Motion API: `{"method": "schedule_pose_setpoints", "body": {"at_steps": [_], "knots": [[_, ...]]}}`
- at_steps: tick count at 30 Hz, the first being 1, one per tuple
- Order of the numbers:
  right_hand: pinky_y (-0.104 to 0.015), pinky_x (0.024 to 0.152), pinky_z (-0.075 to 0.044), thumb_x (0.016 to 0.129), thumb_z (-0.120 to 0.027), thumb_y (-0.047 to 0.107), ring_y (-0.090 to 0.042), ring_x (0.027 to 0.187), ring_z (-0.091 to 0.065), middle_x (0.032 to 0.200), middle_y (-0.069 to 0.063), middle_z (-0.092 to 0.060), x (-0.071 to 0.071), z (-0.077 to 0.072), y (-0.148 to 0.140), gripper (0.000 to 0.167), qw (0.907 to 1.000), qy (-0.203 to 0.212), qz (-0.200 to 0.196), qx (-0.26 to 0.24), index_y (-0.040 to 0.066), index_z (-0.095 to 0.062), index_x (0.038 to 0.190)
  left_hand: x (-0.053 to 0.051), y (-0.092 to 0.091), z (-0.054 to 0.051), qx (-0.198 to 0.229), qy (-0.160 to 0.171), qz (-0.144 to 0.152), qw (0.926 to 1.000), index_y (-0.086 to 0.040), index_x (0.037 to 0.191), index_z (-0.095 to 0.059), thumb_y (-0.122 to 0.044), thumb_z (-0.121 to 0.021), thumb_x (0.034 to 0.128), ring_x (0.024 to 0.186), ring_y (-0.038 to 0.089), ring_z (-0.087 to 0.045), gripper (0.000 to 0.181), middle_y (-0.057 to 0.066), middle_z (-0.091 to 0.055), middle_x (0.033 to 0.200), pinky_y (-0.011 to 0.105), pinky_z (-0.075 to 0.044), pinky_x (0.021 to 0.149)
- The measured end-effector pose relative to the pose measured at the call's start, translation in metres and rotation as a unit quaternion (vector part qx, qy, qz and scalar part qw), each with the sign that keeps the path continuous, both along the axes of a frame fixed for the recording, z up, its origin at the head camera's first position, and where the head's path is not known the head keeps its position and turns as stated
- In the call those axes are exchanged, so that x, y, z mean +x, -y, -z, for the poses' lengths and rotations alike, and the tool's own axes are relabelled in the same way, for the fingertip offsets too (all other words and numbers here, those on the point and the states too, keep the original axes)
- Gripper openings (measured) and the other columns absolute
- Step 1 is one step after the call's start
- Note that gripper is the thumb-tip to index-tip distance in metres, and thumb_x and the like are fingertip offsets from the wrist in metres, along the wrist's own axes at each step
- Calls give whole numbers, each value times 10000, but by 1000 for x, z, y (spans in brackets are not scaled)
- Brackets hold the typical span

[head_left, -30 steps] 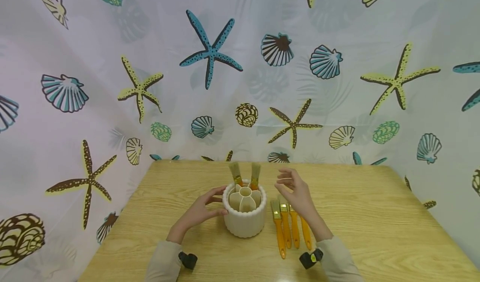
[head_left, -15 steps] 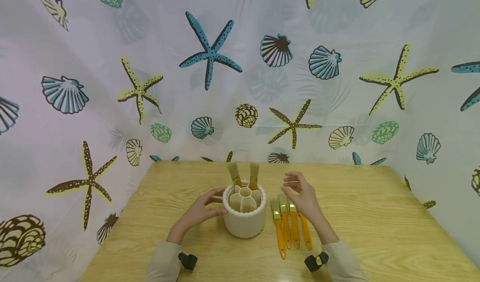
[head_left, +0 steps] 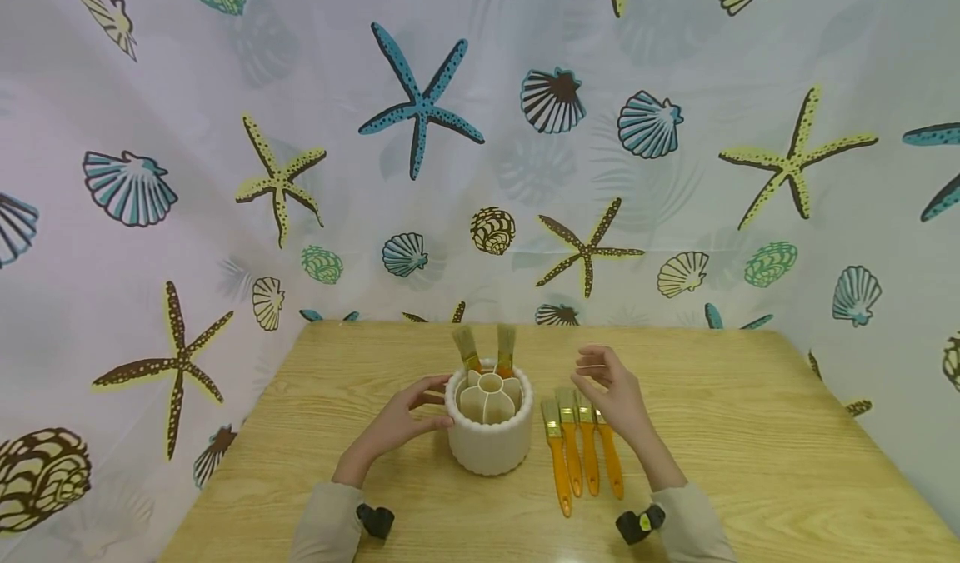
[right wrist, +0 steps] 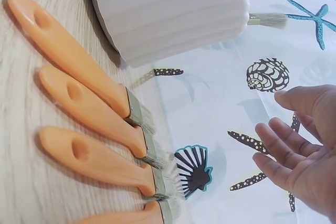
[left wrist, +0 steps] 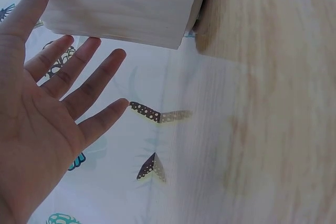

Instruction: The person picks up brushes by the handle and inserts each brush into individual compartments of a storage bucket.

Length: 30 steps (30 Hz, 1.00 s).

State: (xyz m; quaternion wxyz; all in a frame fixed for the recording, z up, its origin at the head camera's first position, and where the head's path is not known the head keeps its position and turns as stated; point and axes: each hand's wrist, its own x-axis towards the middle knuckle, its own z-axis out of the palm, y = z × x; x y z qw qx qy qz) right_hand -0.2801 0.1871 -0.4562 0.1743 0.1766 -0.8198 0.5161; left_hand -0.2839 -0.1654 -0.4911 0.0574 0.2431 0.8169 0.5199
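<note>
A white round holder [head_left: 489, 446] with petal-shaped compartments stands on the table, two brushes [head_left: 506, 348] upright in its back compartments, bristles up. Against its left side rest the fingertips of my left hand [head_left: 401, 417], fingers spread; in the left wrist view the hand [left wrist: 58, 98] is beside the holder [left wrist: 121, 9]. Several orange-handled brushes [head_left: 561, 467] lie side by side to the right of the holder. Above their bristle ends hovers my right hand [head_left: 617, 392], holding nothing, its fingers loosely bent. The right wrist view shows that hand [right wrist: 310, 156] apart from the brushes [right wrist: 94, 166].
The wooden table [head_left: 750, 446] reaches back to a white curtain [head_left: 480, 155] printed with starfish and shells, which also runs along both sides. Black wrist cameras sit at both sleeves.
My right hand has moved right, away from the holder and over the lying brushes. The two standing brushes lean slightly further left. My left hand has stayed in place.
</note>
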Motion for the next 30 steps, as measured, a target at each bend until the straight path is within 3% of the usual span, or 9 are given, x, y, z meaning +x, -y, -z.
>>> {"method": "schedule_pose_setpoints", "body": {"at_steps": [11, 16, 18, 24, 30], "knots": [[-516, 872, -480, 870, -652, 116, -367, 971, -609, 1042, -213, -603, -4, 1, -18, 392, 9996, 49, 178, 197, 7, -502, 1217, -2, -1, 1, 3, -145, 76, 9999, -295, 1386, -402, -337, -711, 808, 1185, 265, -517, 657, 19, -479, 1334, 555, -375, 991], [-546, 854, -477, 866, -634, 27, -435, 979, -584, 1040, -273, -583, 12, -23, -14, 370, 9990, 281, 265, 242, -63, -503, 1200, -2, -2, 3, 72, -79, 84, 9999, -324, 1383, -395, -329, -715, 807, 1204, 248, -503, 659, -17, -426, 1396, 548, -342, 1023], [-555, 850, -475, 866, -626, 5, -459, 991, -570, 1053, -289, -572, 14, -26, -16, 378, 9985, 420, 264, 230, -80, -495, 1209, -2, -3, 4, 90, -43, 98, 9999, -322, 1388, -388, -326, -716, 807, 1211, 253, -494, 667, -17, -412, 1406, 546, -353, 1016], [-465, 826, -518, 889, -632, 138, -385, 994, -593, 1095, -242, -580, -3, 0, -35, 421, 9966, 579, 293, 502, -10, -491, 1257, -2, -4, 5, 112, -14, 177, 9998, -322, 1404, -363, -319, -717, 808, 1218, 275, -484, 694, 4, -401, 1409, 536, -407, 971], [-450, 777, -536, 887, -641, 182, -379, 979, -601, 1092, -233, -581, -3, 4, -42, 443, 9938, 777, 288, 736, -1, -494, 1263, -2, -6, 5, 39, -55, 211, 9998, -313, 1425, -330, -321, -717, 808, 1215, 281, -488, 728, 31, -394, 1411, 485, -459, 929]]}}
